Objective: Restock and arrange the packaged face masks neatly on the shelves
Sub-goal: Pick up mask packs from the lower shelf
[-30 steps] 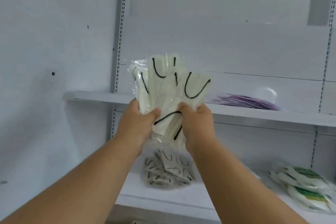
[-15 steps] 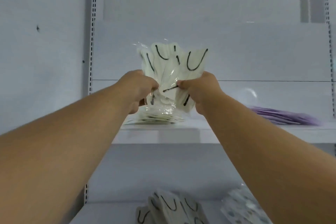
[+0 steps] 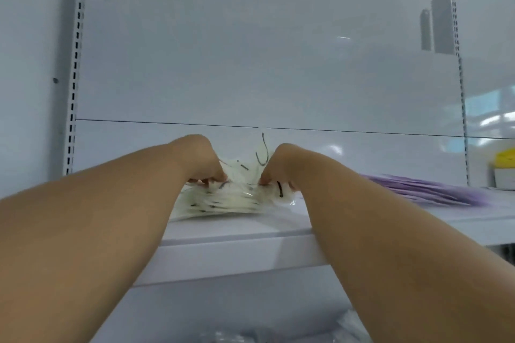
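both hands (image 3: 204, 160) (image 3: 281, 163) grip masks (image 3: 239, 192) on shelf (image 3: 237, 231)

Above both hands, room is open up the back panel (image 3: 250, 64); purple packs (image 3: 426, 192) block the shelf (image 3: 237, 234) rightward.

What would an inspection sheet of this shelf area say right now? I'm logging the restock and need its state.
Surface: white shelf, front edge bare.
Job's things: white packaged masks with black ear loops, piled flat on the shelf; one pack's loop sticks up at the back.
Clutter: purple packs fanned out to the right; yellow-topped item at the far right, only partly in view.
Grippers: left hand and right hand both pinch the top of the pile.
Cables: nothing seen.
Surroundings: white back panel, slotted uprights; a lower shelf's packs, blurred.
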A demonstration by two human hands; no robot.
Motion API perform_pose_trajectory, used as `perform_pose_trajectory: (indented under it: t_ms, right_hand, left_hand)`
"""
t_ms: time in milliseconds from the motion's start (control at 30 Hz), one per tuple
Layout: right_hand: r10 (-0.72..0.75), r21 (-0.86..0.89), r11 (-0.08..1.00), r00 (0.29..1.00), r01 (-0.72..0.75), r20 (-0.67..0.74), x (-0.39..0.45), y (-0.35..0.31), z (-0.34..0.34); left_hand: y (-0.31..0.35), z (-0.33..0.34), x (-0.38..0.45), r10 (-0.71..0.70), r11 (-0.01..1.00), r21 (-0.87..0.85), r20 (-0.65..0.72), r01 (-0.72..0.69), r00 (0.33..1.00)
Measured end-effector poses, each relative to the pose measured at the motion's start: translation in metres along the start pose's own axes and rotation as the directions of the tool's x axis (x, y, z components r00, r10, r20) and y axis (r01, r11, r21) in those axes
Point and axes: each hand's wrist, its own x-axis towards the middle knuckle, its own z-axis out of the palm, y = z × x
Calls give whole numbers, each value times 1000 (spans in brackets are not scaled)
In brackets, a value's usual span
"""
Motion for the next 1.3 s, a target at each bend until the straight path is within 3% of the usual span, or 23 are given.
perform_pose_trajectory:
  t_ms: [133,200,400,600,700,900,967,1133,1300]
  right_hand:
    - [20,-248,969,1000,-20,-5,-7,0,3]
    - [25,-260,965,999,-32,-30,-3,4,5]
    - [-21,-15,1000,961,18,-276,-13,17,7]
    - [-274,-109,962,856,252,-439,-84,39,-3]
    - [-332,-98,939,799,329,-502,-126,66,-14]
    - [-448,64,821,710,567,-543,-221,152,0]
    - [-488,94,775,686,625,-541,-250,183,18]
    - [-497,151,729,669,667,-553,-315,248,78]
    - [-487,221,739,731,637,-477,-370,296,156]
  left_hand:
    - [0,7,3,49,976,219,-182,-8,982]
    - [-3,9,2,85,988,146,-302,-42,949]
    - [13,2,-30,122,991,7,-467,-134,876]
    - [43,21,-103,274,961,119,-517,-249,811]
    - [64,33,-147,272,961,121,-556,-247,785]
    - [103,86,-259,118,934,-165,-696,-318,708]
    - [116,117,-297,47,920,-250,-694,-301,718]
    - [131,197,-371,77,943,-228,-558,-242,826]
    - [116,282,-441,49,940,-288,-416,-182,908]
